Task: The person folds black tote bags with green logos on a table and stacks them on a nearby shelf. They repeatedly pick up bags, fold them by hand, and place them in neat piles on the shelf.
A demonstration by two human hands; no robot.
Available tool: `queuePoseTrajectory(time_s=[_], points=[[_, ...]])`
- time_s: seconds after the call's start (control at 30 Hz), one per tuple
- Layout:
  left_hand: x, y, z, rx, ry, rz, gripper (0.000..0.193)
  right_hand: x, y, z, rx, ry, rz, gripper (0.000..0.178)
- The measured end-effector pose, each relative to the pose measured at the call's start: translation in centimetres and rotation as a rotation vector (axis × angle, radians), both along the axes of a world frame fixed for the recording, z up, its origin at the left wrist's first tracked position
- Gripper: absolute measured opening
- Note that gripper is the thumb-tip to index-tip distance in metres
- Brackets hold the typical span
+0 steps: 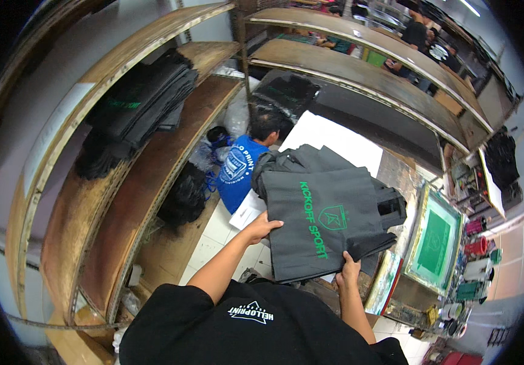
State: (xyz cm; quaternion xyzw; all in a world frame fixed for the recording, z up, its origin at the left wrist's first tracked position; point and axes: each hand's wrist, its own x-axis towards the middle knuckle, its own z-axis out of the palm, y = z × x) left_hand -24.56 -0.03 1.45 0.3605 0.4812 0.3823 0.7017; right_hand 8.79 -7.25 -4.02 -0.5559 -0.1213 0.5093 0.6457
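I have both hands on a stack of dark grey bags (324, 240), which lies tilted in front of the black shirt (201, 322), between the hands and reaching out toward the counter (397, 170). My left hand (262, 229) pinches the stack's near left corner, thumb on the upper face and the other fingers mostly hidden underneath. My right hand (348, 269) pinches the near edge farther right, its thumb also on top; how its fingers sit below I cannot tell. Green lettering and a green shield emblem (332, 218) show on the top bag, and dark handle loops (394, 207) stick out at its right side. Just beyond it I see more crumpled dark fabric (310, 158), then a white sheet (329, 135); whether the stack's far end rests on anything is hidden from me. To the right, a printing screen (437, 238) with a green panel stands near a row of containers, among them a red one (476, 246) and a teal one (472, 290). On my left, a shelf (82, 213) carries a pile of dark bags (143, 97), and a co-worker in a blue shirt (237, 173) is low down beside it, near a black plastic bundle (184, 196).
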Motion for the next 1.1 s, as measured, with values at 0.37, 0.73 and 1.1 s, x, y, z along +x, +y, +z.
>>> queuePoseTrajectory(time_s=[0.37,0.73,1.1], points=[[1.8,-0.2,6.4,0.130,-0.169,0.041,0.058,2.4,1.9,8.7,0.083,-0.122,0.088,0.051],[-4.6,-3.9,10.7,0.261,-0.101,0.516,0.059,-5.9,10.3,16.1,0.324,-0.137,0.378,0.050],[-24.2,-8.5,6.8,0.193,-0.164,0.839,0.056,-29.4,14.1,15.4,0.300,-0.137,0.690,0.041]])
